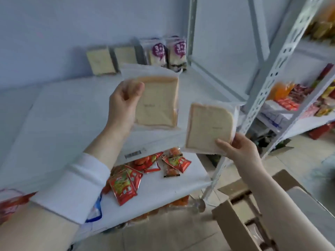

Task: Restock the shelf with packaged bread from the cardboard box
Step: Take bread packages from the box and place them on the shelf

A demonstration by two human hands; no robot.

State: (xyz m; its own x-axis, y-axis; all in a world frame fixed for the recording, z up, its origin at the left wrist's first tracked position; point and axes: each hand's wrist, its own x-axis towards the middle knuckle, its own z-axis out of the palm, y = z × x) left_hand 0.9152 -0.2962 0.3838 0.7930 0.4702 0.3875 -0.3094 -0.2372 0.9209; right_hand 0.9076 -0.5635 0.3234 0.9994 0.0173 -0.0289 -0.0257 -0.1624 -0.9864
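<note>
White ribbed sleeve [72, 187] at 8 o'clock covers the forearm nearest the lens; brown corrugated cardboard box [233, 225], open-topped, sits at 5 o'clock on pale floor tiles [163, 232]. Centre frame, left grip [123, 104] has fingers curled round the left edge of a bread pack [157, 104]: square tan slice in clear crinkly film, held upright over the flat white shelf [72, 109]. At 4 o'clock right grip [239, 151] pinches the bottom corner of a second bread pack [208, 125], same sort, tilted, just beside the first, not touching. At 12 o'clock, back of shelf vs. pale blue wall [72, 24]: plain packs [101, 59] and purple-label packs [159, 53], standing. Lower shelf [172, 187] at 6 o'clock carries glossy red sachets [125, 185]. Perforated grey steel upright [272, 73] at 2 o'clock; 2nd rack [308, 124] at 3 o'clock w/ colourful pkts, blurred.
</note>
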